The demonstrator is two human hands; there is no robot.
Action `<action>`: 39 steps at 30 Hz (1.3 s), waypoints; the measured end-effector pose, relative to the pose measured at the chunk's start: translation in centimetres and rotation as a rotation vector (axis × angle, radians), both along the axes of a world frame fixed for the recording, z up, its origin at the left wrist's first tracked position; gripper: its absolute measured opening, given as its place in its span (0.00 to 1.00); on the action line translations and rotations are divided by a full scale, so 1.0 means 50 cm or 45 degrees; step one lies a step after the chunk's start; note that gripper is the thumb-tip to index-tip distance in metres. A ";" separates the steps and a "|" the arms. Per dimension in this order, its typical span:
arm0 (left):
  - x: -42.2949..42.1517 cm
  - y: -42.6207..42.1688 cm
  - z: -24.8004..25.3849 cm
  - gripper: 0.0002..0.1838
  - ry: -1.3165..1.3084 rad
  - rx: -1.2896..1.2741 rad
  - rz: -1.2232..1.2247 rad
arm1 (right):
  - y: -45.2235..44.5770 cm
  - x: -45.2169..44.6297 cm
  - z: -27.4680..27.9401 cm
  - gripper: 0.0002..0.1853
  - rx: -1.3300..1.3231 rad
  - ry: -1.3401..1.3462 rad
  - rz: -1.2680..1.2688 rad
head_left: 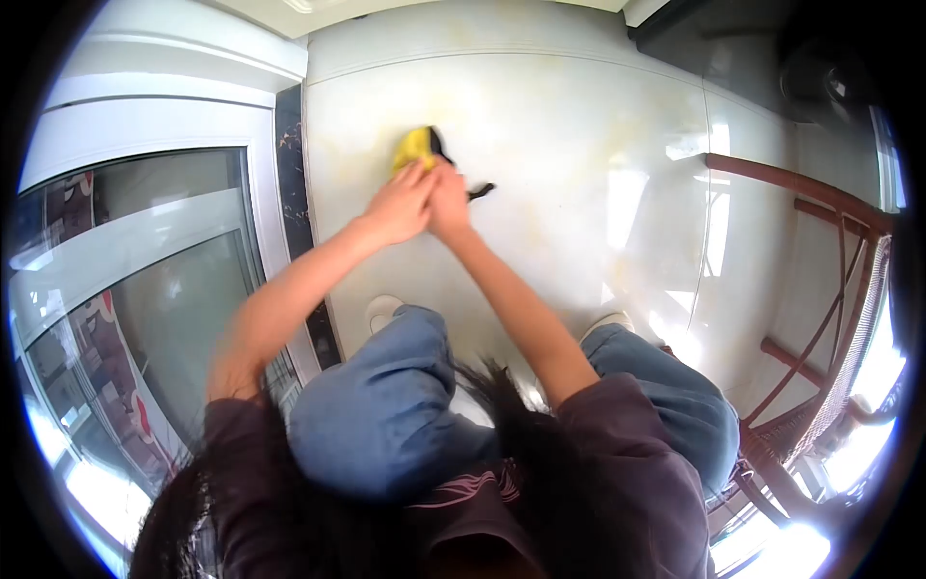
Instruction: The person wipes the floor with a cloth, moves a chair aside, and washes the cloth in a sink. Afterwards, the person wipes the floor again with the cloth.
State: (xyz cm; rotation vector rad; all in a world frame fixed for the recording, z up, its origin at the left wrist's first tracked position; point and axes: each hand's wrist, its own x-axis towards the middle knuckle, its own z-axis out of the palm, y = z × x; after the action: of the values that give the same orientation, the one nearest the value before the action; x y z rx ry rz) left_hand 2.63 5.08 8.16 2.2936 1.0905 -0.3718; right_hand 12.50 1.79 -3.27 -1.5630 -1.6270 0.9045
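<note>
White tile floor (550, 125) supports the work. A glass door (193, 299) bounds the left side; a brown woven chair (791, 180) stands well apart at the right. A dark shirt (632, 434) carries a pink line print. The left hand (395, 206) and right hand (448, 201) press together, probably to combine force or steady the yellow-and-black item (415, 148) at their fingertips, near the door. Blur hides the exact grip and any floor contact. A short black strip (482, 192) projects beside the right hand. No brand, label or writing is readable.
</note>
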 end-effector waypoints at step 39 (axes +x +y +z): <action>0.258 -0.303 -0.146 0.23 -0.693 0.774 1.483 | -0.152 0.240 0.063 0.21 0.339 -0.367 0.894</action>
State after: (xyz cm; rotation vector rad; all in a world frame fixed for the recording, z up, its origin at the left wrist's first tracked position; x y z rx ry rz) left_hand 15.53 -10.06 0.88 1.5647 2.1083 1.0735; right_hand 24.47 -5.82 -0.09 -0.9668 -2.4647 0.7699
